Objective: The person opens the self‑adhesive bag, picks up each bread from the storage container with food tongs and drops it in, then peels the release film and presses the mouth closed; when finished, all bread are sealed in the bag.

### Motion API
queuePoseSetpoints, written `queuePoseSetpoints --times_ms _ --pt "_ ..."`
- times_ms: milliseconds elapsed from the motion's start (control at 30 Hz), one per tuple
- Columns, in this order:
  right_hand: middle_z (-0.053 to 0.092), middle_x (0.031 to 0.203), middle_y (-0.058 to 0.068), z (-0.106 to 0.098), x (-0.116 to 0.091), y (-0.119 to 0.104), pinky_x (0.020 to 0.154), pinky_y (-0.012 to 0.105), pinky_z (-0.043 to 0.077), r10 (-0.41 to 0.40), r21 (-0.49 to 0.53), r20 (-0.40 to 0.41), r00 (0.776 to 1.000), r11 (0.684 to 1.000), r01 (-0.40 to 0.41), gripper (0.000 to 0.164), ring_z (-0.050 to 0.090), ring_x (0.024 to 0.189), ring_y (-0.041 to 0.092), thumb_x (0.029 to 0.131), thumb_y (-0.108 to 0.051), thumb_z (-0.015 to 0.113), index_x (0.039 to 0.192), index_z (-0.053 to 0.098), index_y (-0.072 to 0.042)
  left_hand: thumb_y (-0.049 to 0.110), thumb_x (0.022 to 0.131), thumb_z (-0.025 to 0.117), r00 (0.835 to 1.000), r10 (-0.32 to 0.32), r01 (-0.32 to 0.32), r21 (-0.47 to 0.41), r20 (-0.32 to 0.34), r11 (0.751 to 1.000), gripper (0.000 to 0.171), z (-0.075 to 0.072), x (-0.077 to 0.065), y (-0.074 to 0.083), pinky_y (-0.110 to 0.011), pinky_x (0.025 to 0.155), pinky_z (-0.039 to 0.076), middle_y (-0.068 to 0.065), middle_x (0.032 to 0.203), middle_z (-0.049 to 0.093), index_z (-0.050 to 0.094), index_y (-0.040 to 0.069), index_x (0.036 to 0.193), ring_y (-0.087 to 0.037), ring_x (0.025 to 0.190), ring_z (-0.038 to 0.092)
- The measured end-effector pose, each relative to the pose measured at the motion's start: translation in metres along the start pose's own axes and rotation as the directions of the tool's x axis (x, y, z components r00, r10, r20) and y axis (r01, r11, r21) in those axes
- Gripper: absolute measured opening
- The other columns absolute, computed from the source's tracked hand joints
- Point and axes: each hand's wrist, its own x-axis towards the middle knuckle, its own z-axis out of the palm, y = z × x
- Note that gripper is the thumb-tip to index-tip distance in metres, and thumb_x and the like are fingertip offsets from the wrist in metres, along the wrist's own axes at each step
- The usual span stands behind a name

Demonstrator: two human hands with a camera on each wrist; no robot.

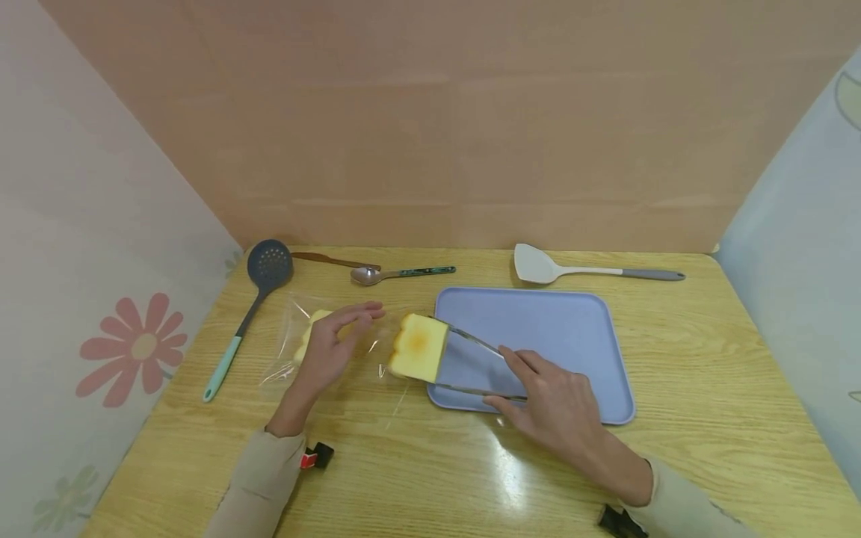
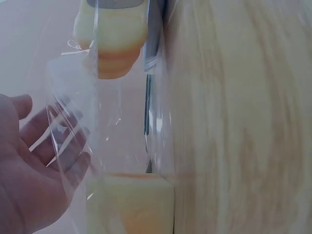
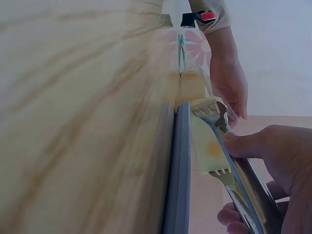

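Observation:
My right hand (image 1: pixel 561 400) grips metal tongs (image 1: pixel 474 341) with fork-like ends, seen close up in the right wrist view. Between the tong ends is a toast-like bread slice (image 1: pixel 418 347), yellow with a browned middle, at the left edge of the blue tray (image 1: pixel 558 329). My left hand (image 1: pixel 328 351) is over a clear plastic bag (image 1: pixel 279 366), where another bread slice (image 1: pixel 311 330) lies, partly hidden by the hand. In the left wrist view the left fingers (image 2: pixel 44 148) are spread and relaxed, seen through the bag's film.
A slotted skimmer (image 1: pixel 270 261) lies at the left. Along the back are a brown knife-like utensil (image 1: pixel 329 259), a spoon (image 1: pixel 366 276) and a pale spatula (image 1: pixel 534 265) with a grey handle. Walls stand at the back and both sides of the wooden table (image 1: pixel 417 478).

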Motion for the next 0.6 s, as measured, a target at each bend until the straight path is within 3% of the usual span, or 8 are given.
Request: queuePoseSetpoints --times_ms 300,467,600 --pt "0.075 0.105 0.005 0.001 0.008 0.004 0.04 0.027 0.048 -0.039 0.02 0.017 0.999 0.999 0.038 0.073 0.07 0.064 0.018 0.073 -0.059 0.086 0.126 0.071 -0.011 0.016 0.098 0.071 1.0 -0.001 0.002 0.075 -0.016 0.997 0.018 0.01 0.005 0.005 -0.049 0.108 0.048 -0.008 0.125 0.072 0.079 0.004 0.109 -0.028 0.128 0.061" --pt "0.076 0.106 0.003 0.002 0.015 0.006 0.04 0.023 0.043 -0.006 0.032 0.082 0.997 0.999 0.003 0.073 0.066 0.058 0.016 0.075 -0.063 0.082 0.127 0.072 -0.014 0.013 0.095 0.074 0.999 0.034 -0.03 0.109 -0.036 0.994 0.014 0.012 0.006 0.006 -0.05 0.11 0.047 -0.008 0.12 0.074 0.079 0.003 0.104 -0.03 0.124 0.064" --pt "0.076 0.107 0.003 0.002 0.018 0.007 0.041 0.024 0.044 0.025 0.032 0.117 0.993 0.999 -0.029 0.072 0.066 0.059 0.016 0.077 -0.065 0.08 0.128 0.071 -0.015 0.02 0.093 0.077 1.0 0.019 -0.016 0.144 -0.02 0.989 0.019 0.01 0.004 0.008 -0.051 0.109 0.048 -0.007 0.123 0.073 0.078 0.007 0.108 -0.029 0.124 0.064"
